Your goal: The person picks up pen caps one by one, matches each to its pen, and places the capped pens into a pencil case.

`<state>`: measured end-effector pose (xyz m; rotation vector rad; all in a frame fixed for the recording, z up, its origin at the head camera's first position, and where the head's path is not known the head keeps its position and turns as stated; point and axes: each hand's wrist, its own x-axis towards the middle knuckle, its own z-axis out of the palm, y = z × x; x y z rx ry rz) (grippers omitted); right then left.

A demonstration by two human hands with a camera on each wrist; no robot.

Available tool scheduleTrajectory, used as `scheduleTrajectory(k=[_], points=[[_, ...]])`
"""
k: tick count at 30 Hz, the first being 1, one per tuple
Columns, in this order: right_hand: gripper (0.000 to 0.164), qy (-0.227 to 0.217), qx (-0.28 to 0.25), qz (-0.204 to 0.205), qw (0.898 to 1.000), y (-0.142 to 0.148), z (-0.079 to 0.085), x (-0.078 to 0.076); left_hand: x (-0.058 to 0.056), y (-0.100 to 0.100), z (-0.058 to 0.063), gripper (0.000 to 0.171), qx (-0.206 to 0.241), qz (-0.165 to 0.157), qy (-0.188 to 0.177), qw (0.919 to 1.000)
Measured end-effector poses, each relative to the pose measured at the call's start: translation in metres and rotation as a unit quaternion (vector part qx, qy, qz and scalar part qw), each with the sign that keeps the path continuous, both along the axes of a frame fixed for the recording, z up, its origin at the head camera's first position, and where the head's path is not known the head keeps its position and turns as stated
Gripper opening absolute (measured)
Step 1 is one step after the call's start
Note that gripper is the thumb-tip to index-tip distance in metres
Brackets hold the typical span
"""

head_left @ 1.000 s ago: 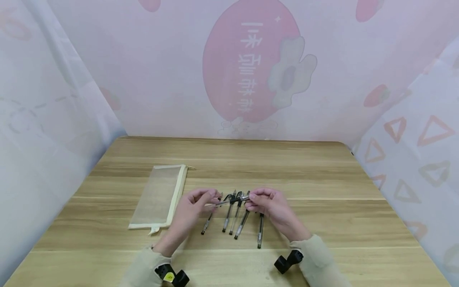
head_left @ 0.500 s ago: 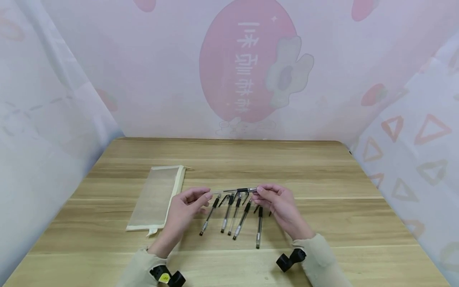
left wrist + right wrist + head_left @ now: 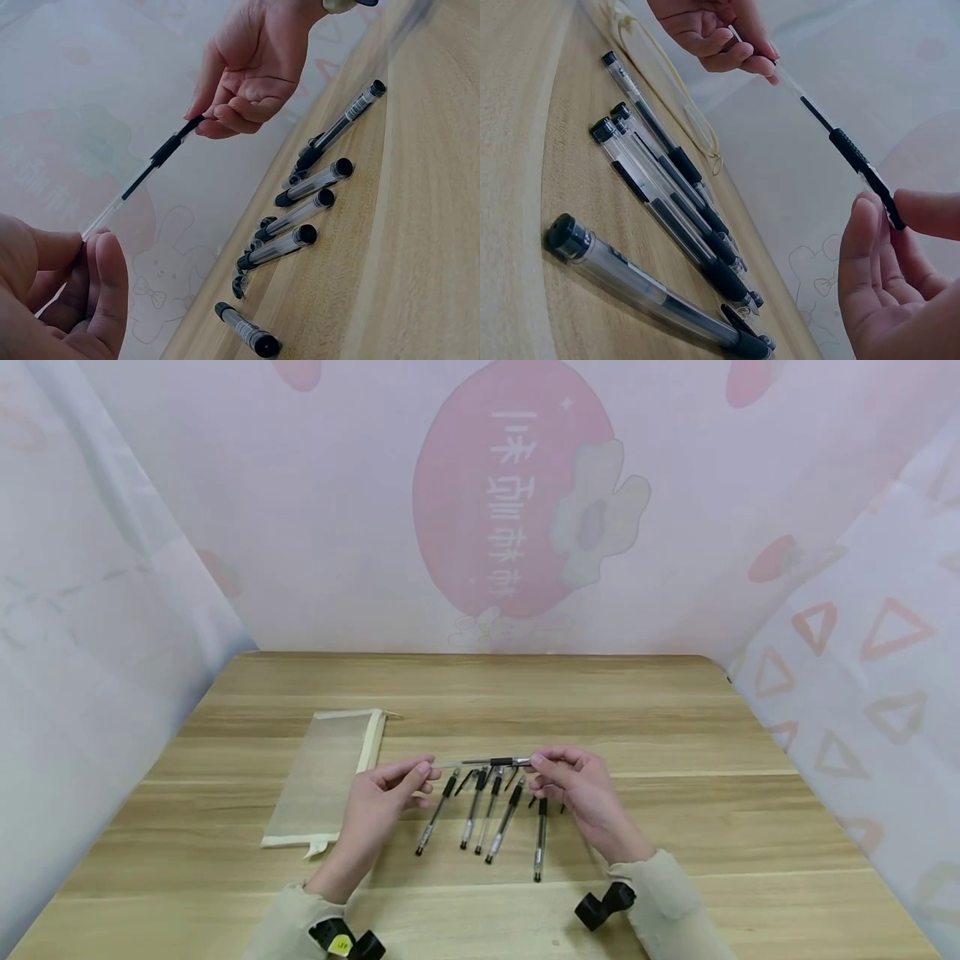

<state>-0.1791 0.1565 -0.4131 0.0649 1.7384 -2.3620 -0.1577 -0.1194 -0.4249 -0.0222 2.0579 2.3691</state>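
Left hand: the left hand pinches the clear tail end of the held pen between thumb and fingertips, the other fingers curled in; the left wrist view shows the barrel running out from that pinch.

Right hand: the right hand pinches the dark cap end of the same pen, thumb and forefinger closed on it, remaining fingers curled loosely under.

Held pen: it hangs level between the two hands, lifted off the table, lying crosswise just above the far ends of the pens below. Clear barrel toward the left hand, black grip toward the right.

Pens on the table: five pens lie side by side on the wooden table, near the middle and closer to the near edge than the far one. The four on the left slant and sit close together; the fifth pen lies straighter, a little apart on the right, under the right hand. All are clear-barrelled with black grips and caps.

Pouch: a flat cream mesh pouch lies toward the left edge, well apart from the pens, its long side running from near to far, with a zip along its right side.

Sleeves: pale cuffs at both wrists, each with a black camera mount strapped on by the near edge.
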Motion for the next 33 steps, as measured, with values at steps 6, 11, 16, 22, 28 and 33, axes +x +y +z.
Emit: scheduleTrajectory(k=[6, 11, 16, 22, 28, 33], points=[[0.024, 0.007, 0.029, 0.016, 0.999, -0.0029, 0.0004, 0.0016, 0.0004, -0.0047, 0.0013, 0.025, -0.015, 0.016, -0.002, 0.9998], [0.022, 0.009, 0.039, 0.027, 0.999, -0.0055, 0.0024, 0.0023, 0.0001, -0.0076, 0.0008, 0.025, -0.018, 0.026, -0.002, 0.9995], [0.022, 0.007, 0.041, 0.020, 0.999, -0.0064, 0.0027, 0.0021, 0.0003, -0.0073, -0.0007, 0.025, -0.020, 0.025, -0.002, 0.9995], [0.026, -0.002, 0.046, -0.009, 0.999, -0.0048, 0.0025, 0.0016, 0.0006, -0.0040, -0.0011, 0.025, -0.012, 0.011, -0.004, 0.9999], [0.027, -0.003, 0.060, -0.022, 0.998, -0.0054, 0.0003, 0.0020, 0.0006, -0.0017, -0.0021, 0.022, -0.041, 0.011, 0.009, 0.9990], [0.020, 0.003, 0.058, -0.025, 0.998, -0.0060, 0.0011, 0.0025, 0.0007, -0.0010, -0.0022, 0.022, -0.066, 0.008, 0.021, 0.9976]])
